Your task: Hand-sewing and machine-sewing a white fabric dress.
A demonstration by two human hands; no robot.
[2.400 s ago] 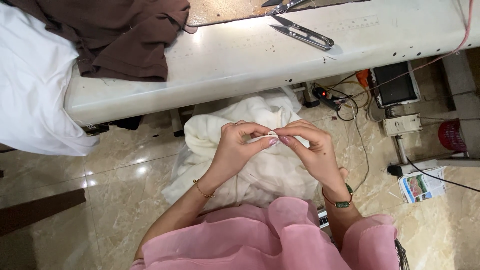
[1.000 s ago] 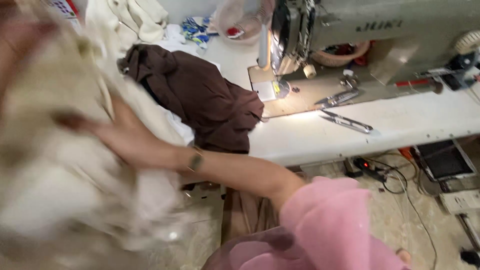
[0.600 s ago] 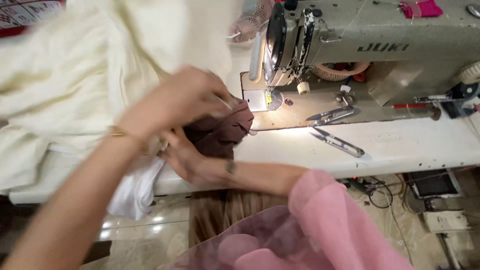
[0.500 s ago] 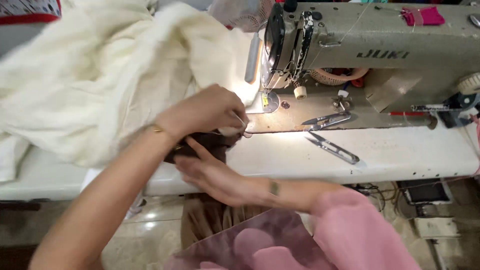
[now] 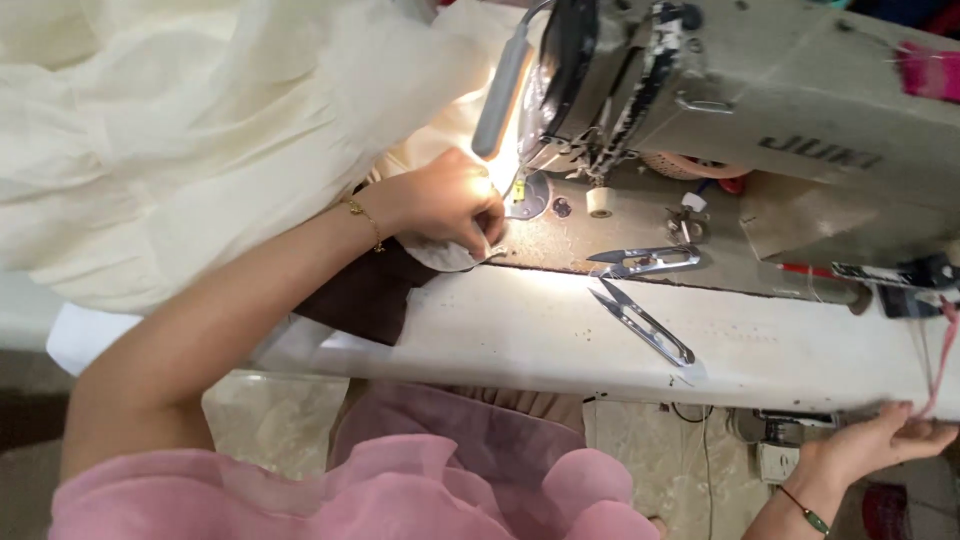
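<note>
Pinching cream cotton cloth [image 5: 200, 130] beside the grey sewing machine [image 5: 720, 90], left hand [image 5: 445, 205]; right hand [image 5: 875, 445] fingers curl on a pink thread [image 5: 938, 350].

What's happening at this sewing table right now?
A person sits at a sewing machine. Their left hand presses a piece of cream fabric down beside the lit needle area. Their right hand is at the table's front edge, touching a pink thread. Two thread snips lie unused on the table.
</note>
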